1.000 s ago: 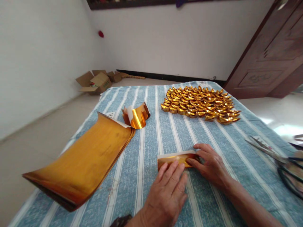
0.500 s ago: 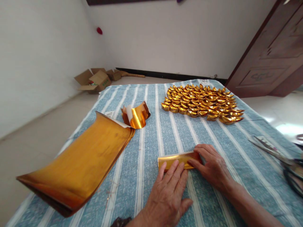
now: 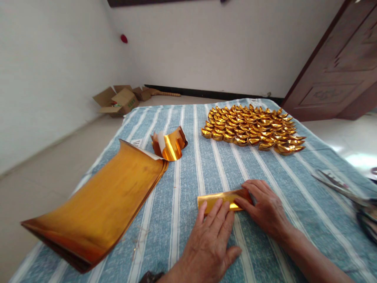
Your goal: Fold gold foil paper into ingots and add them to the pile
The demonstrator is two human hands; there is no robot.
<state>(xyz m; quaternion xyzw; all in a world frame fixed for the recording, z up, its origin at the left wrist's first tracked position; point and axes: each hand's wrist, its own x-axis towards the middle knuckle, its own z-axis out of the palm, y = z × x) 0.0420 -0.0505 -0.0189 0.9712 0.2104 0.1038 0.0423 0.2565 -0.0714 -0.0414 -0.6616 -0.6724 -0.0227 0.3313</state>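
Observation:
A folded strip of gold foil paper point(image 3: 223, 199) lies flat on the cloth in front of me. My left hand point(image 3: 210, 239) rests on its near side, fingers stretched out and thumb apart, fingertips pressing the paper. My right hand point(image 3: 265, 206) grips the strip's right end, with the thumb on the near face and the fingers bent around the far edge; part of that end is hidden. Beyond the hands stand rows of several gold foil ingots point(image 3: 250, 127). To the left is a stack of gold foil sheets point(image 3: 103, 196).
Curled gold foil pieces point(image 3: 172, 147) sit behind the stack. Scissors point(image 3: 350, 192) lie at the right on the striped blue cloth point(image 3: 182, 184). A dark object point(image 3: 151, 276) shows by my left wrist. Cardboard boxes point(image 3: 125, 100) stand on the floor, a wooden door point(image 3: 332, 78) at right.
Almost nothing differs. Both hands keep their places on the foil strip, and the view has shifted very slightly.

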